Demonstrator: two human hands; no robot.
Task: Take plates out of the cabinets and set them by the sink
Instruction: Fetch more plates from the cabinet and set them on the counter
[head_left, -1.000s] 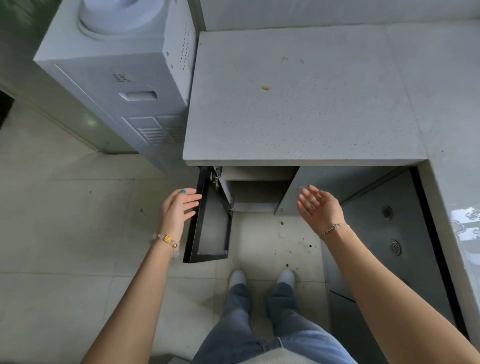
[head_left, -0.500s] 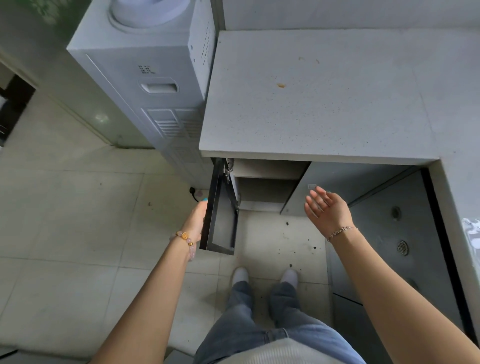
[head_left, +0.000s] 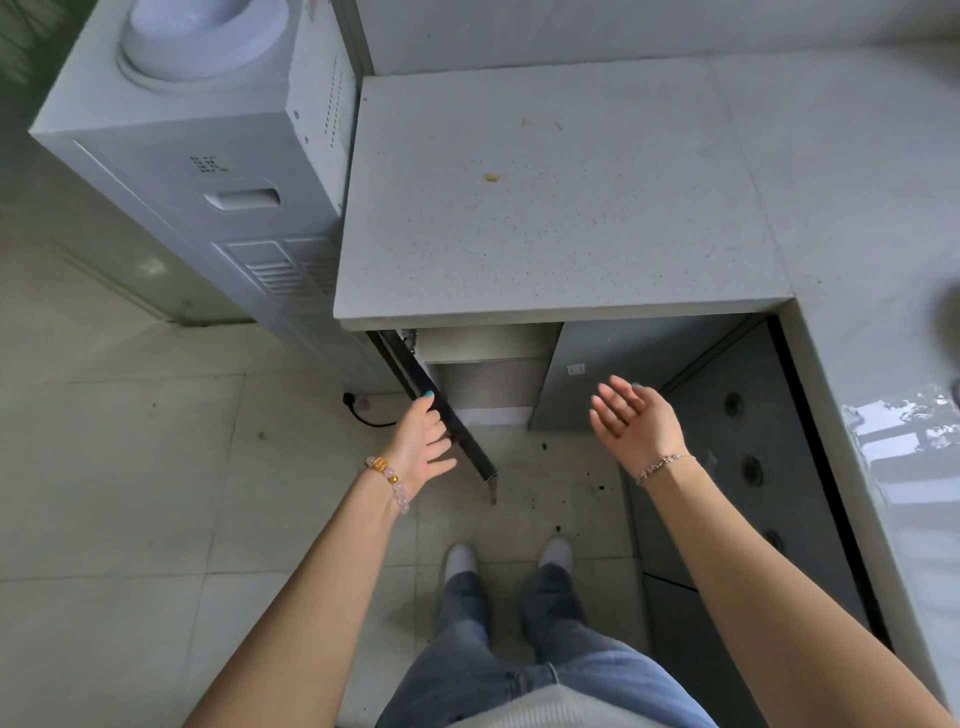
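Head view: left hand (head_left: 423, 441), fingers straight, has pushed the cabinet door (head_left: 474, 451) wider; right hand (head_left: 634, 421) hovers open, no plates visible.

Left grip (head_left: 421, 441) has moved far and right. 1 s ago it hung just left of the cabinet door (head_left: 475, 457), w/ fingers short of it; 0.5 s ago it lay flat behind the door's outer side. Now the fingers lie against that side, index tip over the top edge, thumb spread toward near right. Door has swung: its inner face w/ frame showed before, now it reads as a thin dark strip seen edge-on, w/ the free end slanting to near right of the hinge. Head cam shifted too, so more of the water dispenser (head_left: 208, 171) top is in frame, and a plug (head_left: 350, 400) on the floor beside its base is uncovered vs 1 s ago.
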